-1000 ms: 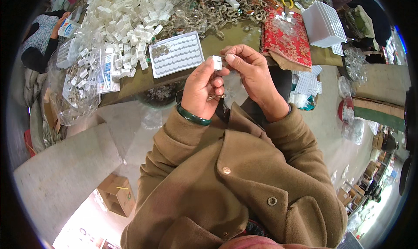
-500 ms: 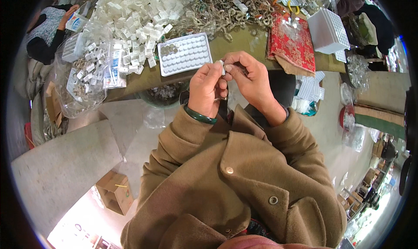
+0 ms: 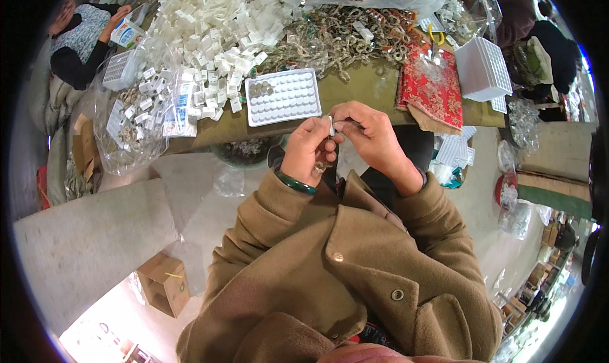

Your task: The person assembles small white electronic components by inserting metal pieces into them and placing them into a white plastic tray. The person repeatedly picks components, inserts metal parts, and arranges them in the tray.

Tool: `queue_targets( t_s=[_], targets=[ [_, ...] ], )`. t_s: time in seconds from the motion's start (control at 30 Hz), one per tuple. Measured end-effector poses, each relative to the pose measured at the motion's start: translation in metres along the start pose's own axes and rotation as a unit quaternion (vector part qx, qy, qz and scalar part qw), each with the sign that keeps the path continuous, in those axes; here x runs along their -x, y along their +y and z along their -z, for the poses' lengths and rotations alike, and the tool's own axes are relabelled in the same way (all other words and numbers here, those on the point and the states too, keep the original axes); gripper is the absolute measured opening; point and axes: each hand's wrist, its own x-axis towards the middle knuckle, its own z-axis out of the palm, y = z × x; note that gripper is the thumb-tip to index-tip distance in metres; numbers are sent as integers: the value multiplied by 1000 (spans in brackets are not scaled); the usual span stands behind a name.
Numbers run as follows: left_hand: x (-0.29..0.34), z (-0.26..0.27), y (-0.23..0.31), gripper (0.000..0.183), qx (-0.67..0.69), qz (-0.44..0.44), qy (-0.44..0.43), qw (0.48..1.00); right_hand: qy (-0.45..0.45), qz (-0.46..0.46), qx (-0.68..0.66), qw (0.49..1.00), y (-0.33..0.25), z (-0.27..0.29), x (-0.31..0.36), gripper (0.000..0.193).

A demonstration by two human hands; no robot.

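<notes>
Just above the frame's centre, the fingers of the left hand (image 3: 304,152) grip a small white plastic piece (image 3: 331,126), the fingers of the right hand (image 3: 375,138) pinched together against it. Beyond them, a white plastic tray with round wells (image 3: 298,97) rests on an olive-green surface (image 3: 371,87), with a heap of white box-shaped plastic pieces (image 3: 219,49) upper left and a red floral cloth (image 3: 438,87) upper right.

the held white piece (image 3: 331,126) looks plastic, the tray (image 3: 285,105) smooth plastic, the bangle (image 3: 295,183) glossy, the coat (image 3: 285,280) matt, woolly cloth.
</notes>
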Motion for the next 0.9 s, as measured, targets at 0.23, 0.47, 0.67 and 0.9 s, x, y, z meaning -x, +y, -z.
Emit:
queue_targets(
  t_s=[0.23, 0.47, 0.67, 0.9],
  targets=[
    [-4, 3, 3, 17, -198, -137, 0, 971, -132, 11, 22, 991, 1, 25, -20, 10],
    [-2, -5, 10, 24, -74, -76, -20, 994, 116, -31, 97, 988, 29, 34, -87, 25],
    [-3, 2, 9, 21, -11, -36, -32, 999, 114, 54, 229, 965, 48, 29, -108, 20],
    [-2, -3, 14, 18, -45, 2, 7, 999, 161, -114, 38, 980, 47, 44, -99, 18]
  ],
)
